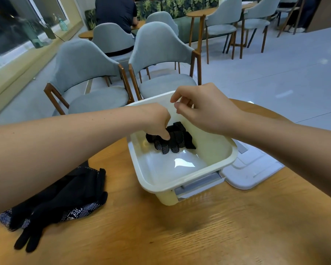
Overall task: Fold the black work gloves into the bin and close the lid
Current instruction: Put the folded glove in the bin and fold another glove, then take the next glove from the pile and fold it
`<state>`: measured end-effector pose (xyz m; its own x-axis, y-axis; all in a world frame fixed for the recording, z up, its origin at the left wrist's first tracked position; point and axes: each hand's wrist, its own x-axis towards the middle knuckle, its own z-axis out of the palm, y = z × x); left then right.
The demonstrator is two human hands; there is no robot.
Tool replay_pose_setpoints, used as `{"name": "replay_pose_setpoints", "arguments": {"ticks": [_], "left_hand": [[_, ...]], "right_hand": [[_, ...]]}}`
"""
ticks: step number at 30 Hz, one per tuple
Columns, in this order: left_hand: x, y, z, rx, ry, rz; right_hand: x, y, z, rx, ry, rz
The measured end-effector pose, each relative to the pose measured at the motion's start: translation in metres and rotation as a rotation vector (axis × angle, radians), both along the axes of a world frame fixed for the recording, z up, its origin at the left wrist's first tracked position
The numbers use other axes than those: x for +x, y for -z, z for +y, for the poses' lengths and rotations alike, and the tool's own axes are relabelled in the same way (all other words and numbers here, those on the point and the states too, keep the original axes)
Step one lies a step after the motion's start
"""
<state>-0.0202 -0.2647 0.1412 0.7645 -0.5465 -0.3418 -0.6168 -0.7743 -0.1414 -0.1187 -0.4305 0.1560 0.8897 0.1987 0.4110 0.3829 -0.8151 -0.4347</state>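
Wooden bench carries everything, and the bin sits toward its far edge, so a hard push while you pack could slide it toward the chairs. The lid lies flat just beside the bin on your right. If you drag it across carelessly, I judge it could knock the bin askew.

Loose gloves lie heaped at the near left under your left forearm, and a sweep of that arm could carry them off the bench. Folded gloves sit on the bin floor toward the far wall. Your left grip is narrow, thumb down on them and the other fingers hidden, so you seem to pinch them. If you let go too fast, the fold may spring open. Your right grip hovers over the far rim, fingers loosely curled, holding nothing.

Beyond the bench the grey chairs stand well apart from your work. A seated person is farther back, and a bottle stands on the window ledge. Only your own arms stand in the way: both hands crowd the bin's mouth, and your right forearm passes over the lid.
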Motion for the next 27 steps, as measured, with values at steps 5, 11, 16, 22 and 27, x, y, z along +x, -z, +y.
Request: {"name": "replay_pose_setpoints", "arguments": {"ticks": [5, 11, 16, 22, 27], "left_hand": [[-0.009, -0.018, 0.024, -0.114, 0.023, -0.080], [-0.033, -0.051, 0.071, -0.316, -0.026, -0.213], [-0.059, -0.063, 0.129, -0.409, -0.121, -0.275], [-0.093, -0.048, 0.196, -0.422, -0.259, -0.249], [-0.119, -0.010, 0.228, -0.472, -0.370, -0.174]], "right_hand": [[-0.009, -0.011, 0.008, -0.004, -0.012, -0.035], [-0.027, -0.027, 0.037, -0.045, -0.068, -0.049], [-0.041, -0.035, 0.077, -0.084, -0.124, -0.051], [-0.065, -0.031, 0.126, -0.155, -0.173, -0.035], [-0.091, -0.007, 0.161, -0.120, -0.250, 0.007]]}}
